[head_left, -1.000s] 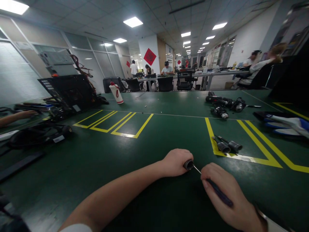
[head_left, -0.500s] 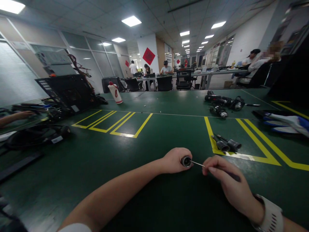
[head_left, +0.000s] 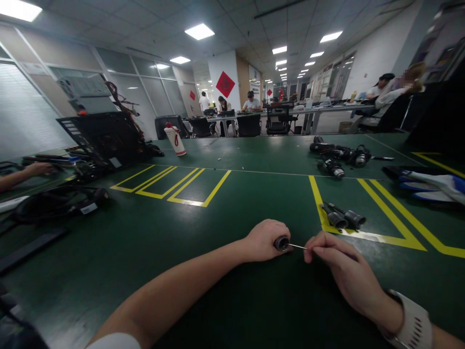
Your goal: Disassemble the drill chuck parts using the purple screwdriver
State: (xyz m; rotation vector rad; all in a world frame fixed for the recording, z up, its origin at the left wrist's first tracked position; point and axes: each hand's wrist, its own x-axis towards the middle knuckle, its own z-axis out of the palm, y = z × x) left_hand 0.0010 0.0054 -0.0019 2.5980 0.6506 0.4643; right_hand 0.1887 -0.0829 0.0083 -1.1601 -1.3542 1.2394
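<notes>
My left hand (head_left: 267,241) is closed around a dark, hollow cylindrical part (head_left: 282,243), its round open end facing right. The rest of that part is hidden in my fist. My right hand (head_left: 343,269) pinches a thin screwdriver (head_left: 298,246), its bright shaft pointing left. The shaft's tip is at the mouth of the cylinder; I cannot tell how deep it sits. Most of the handle is hidden by my fingers. Beyond my right hand, similar dark cylindrical parts (head_left: 337,221) with narrow stems lie inside a yellow-taped area.
Several black tools with silver collars (head_left: 334,167) lie at the back right, near white-and-blue gloves (head_left: 432,184). A white bottle (head_left: 175,139) stands at the back. Black equipment (head_left: 105,138) and a black strap-like item (head_left: 61,203) are on the left, near another person's hand (head_left: 38,169).
The cylinder has turned slightly in my left hand, so less of its open face shows. My right wrist has shifted a little to the right. The other person's hand has moved slightly.
</notes>
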